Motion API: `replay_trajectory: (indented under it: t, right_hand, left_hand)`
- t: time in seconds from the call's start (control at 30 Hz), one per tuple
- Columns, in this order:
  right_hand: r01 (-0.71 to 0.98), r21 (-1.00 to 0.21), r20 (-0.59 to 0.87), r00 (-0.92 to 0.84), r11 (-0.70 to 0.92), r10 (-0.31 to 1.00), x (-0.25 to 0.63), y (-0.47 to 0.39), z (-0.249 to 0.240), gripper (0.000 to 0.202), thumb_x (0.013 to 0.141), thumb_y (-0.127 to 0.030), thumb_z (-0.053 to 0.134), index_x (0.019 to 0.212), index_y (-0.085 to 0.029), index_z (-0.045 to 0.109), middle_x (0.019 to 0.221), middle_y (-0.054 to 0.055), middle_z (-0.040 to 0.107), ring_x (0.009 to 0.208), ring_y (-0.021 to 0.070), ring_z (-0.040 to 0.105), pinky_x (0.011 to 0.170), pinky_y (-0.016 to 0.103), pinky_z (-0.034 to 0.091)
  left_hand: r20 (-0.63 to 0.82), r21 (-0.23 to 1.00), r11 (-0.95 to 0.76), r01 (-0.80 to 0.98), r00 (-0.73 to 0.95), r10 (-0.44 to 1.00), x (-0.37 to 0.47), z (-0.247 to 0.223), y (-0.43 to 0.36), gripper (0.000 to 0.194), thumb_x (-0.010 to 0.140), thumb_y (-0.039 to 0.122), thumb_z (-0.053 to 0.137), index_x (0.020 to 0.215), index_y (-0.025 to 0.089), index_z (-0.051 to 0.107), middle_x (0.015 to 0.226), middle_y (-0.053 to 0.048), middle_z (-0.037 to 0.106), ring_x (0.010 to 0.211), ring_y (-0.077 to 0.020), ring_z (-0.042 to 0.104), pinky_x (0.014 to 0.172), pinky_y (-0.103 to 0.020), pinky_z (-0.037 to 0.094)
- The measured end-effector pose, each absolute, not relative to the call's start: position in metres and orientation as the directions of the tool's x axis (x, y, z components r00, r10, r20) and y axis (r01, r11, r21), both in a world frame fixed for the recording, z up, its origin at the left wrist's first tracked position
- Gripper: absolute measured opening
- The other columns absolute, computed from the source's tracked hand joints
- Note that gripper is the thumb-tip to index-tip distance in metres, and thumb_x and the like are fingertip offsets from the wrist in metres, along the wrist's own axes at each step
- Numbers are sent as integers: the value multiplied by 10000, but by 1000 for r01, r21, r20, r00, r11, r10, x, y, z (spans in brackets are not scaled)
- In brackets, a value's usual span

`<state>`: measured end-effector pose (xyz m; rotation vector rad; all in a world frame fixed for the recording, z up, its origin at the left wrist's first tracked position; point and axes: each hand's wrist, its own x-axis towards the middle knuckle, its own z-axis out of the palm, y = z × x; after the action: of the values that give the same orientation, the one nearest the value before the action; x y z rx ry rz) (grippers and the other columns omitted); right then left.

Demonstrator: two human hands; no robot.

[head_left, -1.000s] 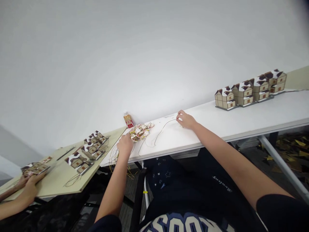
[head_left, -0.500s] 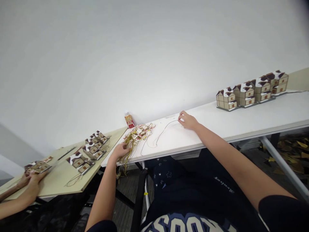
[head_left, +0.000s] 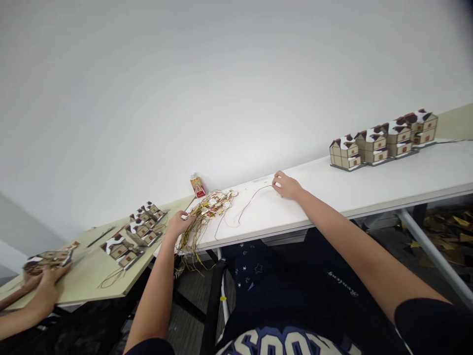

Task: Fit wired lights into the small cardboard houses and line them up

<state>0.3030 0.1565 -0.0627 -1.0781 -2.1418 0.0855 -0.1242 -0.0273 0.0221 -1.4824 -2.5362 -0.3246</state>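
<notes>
Two bare hands at one white counter (head_left: pixel 369 181) that crosses the middle of the frame. Left hand (head_left: pixel 178 225): left of centre, fingers bent against the strands of a wire bundle (head_left: pixel 201 212); whether they grip any, cannot tell. Wire bundle: on the counter near centre, yellowish and dark strands, white pieces at its upper right end, loose strands hanging over the front edge. Right hand (head_left: pixel 287 187): right of centre, fingers pinching one end of a thin dark wire (head_left: pixel 252 197), which curves down to the left. Model houses (head_left: pixel 376 148): four, in a row, right of frame. Bottle (head_left: pixel 198 187): one, red and gold, just behind the bundle.
</notes>
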Motion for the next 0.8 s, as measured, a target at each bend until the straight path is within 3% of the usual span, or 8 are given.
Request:
replay_trajectory:
  t: [0.1,0.2,0.27,0.4,0.53,0.63,0.8]
  right_hand:
    - [683,-348,580,-380,642,720,303,156,-62,199,908,-299,462,902,-219,644,1189,26,512,567,51,498,621,260,390]
    - [688,-342,579,-383,641,720,302,156,-62,196,907,-298,463,906,-222,644,1191,26,510,589,62,504,621,258,386]
    - [691,-335,580,-384,640,719,303,156,-62,193,904,-297,467,911,-225,646,1185,28,512,613,73,515,618,257,385]
    - [692,-331,584,-384,642,715,302,156,-63,192,900,-300,467,904,-229,645,1166,25,520,624,81,518,611,259,384]
    - [690,-336,585,-381,641,716,302,156,-63,196,901,-298,463,906,-229,647,1169,28,520,618,80,521,605,260,386]
    - [689,-336,582,-384,642,717,303,155,-62,196,901,-296,464,909,-230,649,1169,29,521,626,84,528,611,261,392]
    - [689,-340,573,-389,640,722,303,155,-61,199,907,-298,463,900,-227,649,1174,29,520,617,78,521,601,253,382]
  left_hand:
    - [106,51,510,859,-513,852,-124,21,-28,646,663,603,631,1118,147,588,952,-101,699,792,-231,657,649,-279,474]
    - [44,-12,501,865,-500,865,-124,17,-25,379,688,408,654,983,169,660,932,-83,713,797,-224,665,657,-260,476]
    - [90,-30,489,872,-485,870,-124,15,-22,234,712,289,617,909,176,676,923,-84,716,855,-233,665,704,-256,475]
    - [263,-59,478,876,-448,854,-123,18,-17,305,825,239,464,1066,148,627,1052,-139,686,1011,-258,631,807,-286,465]
    - [382,-96,423,901,-359,852,-122,30,-18,374,905,312,343,1163,164,569,1134,-154,649,1079,-279,595,869,-336,446]
    - [383,-153,399,904,-318,868,-126,35,-20,475,865,495,415,1170,163,567,1106,-170,654,1057,-317,600,846,-370,460]
    - [92,-157,441,884,-432,897,-142,26,-21,678,672,701,548,1010,122,653,1016,-172,695,934,-316,654,731,-330,495]
